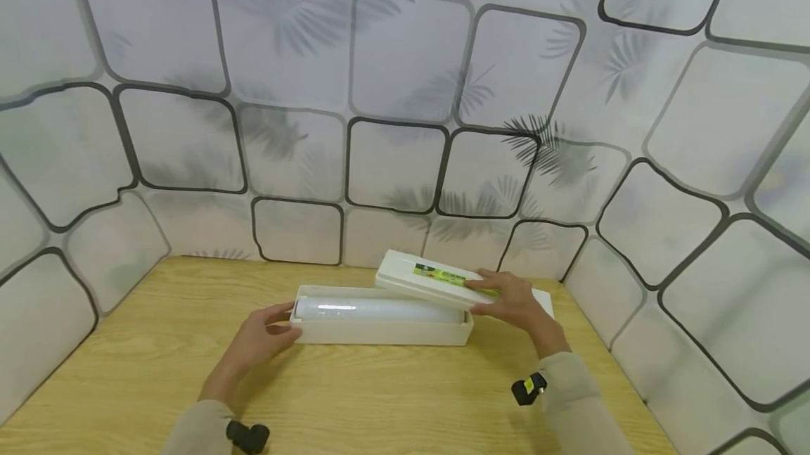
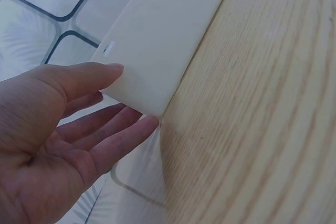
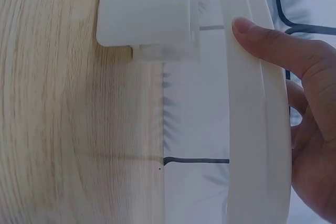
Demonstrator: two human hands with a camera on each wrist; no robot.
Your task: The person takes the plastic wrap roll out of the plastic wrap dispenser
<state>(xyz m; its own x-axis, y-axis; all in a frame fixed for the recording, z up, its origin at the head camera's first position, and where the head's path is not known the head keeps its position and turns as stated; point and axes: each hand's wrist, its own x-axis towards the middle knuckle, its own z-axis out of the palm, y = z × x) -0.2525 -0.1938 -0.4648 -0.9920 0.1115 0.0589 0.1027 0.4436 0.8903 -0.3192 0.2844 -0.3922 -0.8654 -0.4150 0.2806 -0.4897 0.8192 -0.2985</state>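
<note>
A long white box (image 1: 382, 333) sits on the table with a shiny film-wrapped roll (image 1: 373, 309) lying inside it. My left hand (image 1: 258, 337) holds the box's left end. In the left wrist view, the thumb of that hand (image 2: 58, 114) lies on the front wall of the box (image 2: 157, 40) and the fingers reach round the end. A white lid (image 1: 400, 273) with a green and yellow label slants over the box's right part, gripped by my right hand (image 1: 509, 300). From the right wrist, the lid (image 3: 257, 114) appears raised beside the box (image 3: 144, 9), with that hand's (image 3: 312, 77) thumb on its side.
Under the box is a light wood-grain table (image 1: 354, 399). Walls covered in a patterned sheet (image 1: 399, 167), with dark outlined squares and leaf prints, stand close behind the box and along both sides. A small black camera is worn on each wrist.
</note>
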